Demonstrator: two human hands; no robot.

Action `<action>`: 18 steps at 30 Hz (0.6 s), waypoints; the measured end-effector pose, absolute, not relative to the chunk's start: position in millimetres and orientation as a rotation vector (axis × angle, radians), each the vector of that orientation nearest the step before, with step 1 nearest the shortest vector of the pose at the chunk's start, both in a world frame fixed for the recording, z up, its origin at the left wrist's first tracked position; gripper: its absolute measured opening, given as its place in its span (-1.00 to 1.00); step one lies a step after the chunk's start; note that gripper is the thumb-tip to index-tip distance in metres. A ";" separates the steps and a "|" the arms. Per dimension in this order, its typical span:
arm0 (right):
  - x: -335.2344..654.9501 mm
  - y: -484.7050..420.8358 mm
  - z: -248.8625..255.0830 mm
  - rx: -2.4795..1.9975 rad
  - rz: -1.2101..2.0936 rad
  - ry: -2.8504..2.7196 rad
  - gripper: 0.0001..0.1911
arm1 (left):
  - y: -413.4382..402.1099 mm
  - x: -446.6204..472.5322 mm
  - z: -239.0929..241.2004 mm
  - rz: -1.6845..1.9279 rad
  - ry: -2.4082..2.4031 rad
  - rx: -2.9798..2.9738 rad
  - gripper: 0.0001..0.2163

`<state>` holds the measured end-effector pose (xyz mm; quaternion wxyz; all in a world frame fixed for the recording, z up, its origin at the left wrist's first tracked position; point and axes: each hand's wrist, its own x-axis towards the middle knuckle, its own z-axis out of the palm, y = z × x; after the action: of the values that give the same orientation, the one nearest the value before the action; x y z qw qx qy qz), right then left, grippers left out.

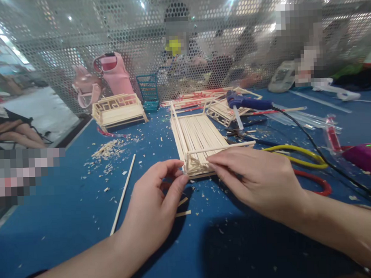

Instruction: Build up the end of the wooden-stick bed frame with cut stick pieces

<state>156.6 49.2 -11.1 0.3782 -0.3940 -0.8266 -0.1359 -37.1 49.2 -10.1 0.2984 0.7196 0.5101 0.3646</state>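
Observation:
A small bench-like model made of pale wooden sticks lies on the blue table, its slatted surface facing up. At its near left corner, the thumb and fingers of my left hand are closed around the short corner post. My right hand pinches a short thin wooden stick at the near end of the model; its far part is hidden among the small pieces there. Just above my right fingers, a longer wooden stick runs crosswise from the corner post and sticks out past the right side.
A loose stick lies left of my hand. Behind stand a finished-looking stick bench, a pink bottle holder and a teal rack. To the right are a blue glue gun with its cord, yellow-handled pliers and clear glue sticks.

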 end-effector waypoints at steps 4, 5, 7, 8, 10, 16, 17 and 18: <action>153.8 49.7 -11.7 -1.013 -0.348 -2.123 -0.78 | 52.9 -35.2 -10.6 0.956 1.372 1.978 -0.81; 153.3 49.9 -11.7 -1.011 -0.337 -2.121 -0.78 | 53.6 -35.0 -10.2 0.959 1.378 2.005 -0.82; 152.7 50.4 -12.0 -1.006 -0.322 -2.113 -0.79 | 55.2 -34.9 -9.5 0.977 1.364 2.065 -0.84; 152.5 50.6 -12.2 -1.004 -0.322 -2.106 -0.79 | 56.1 -34.9 -9.3 0.983 1.352 2.093 -0.85; 152.1 50.8 -13.1 -1.001 -0.327 -2.099 -0.79 | 57.9 -35.1 -9.0 0.993 1.335 2.132 -0.86; 151.6 50.4 -14.5 -0.985 -0.302 -2.072 -0.79 | 59.4 -34.2 -6.6 0.994 1.352 2.148 -0.87; 151.6 50.4 -14.3 -0.981 -0.292 -2.071 -0.78 | 59.4 -33.8 -6.0 0.994 1.355 2.147 -0.88; 151.5 50.5 -14.1 -0.977 -0.284 -2.070 -0.78 | 59.3 -33.5 -5.4 0.993 1.357 2.146 -0.88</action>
<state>151.5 50.5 -14.1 0.4053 -0.3871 -0.8205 -0.1126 -33.5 59.3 -5.4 0.2062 0.7702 0.4870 0.3565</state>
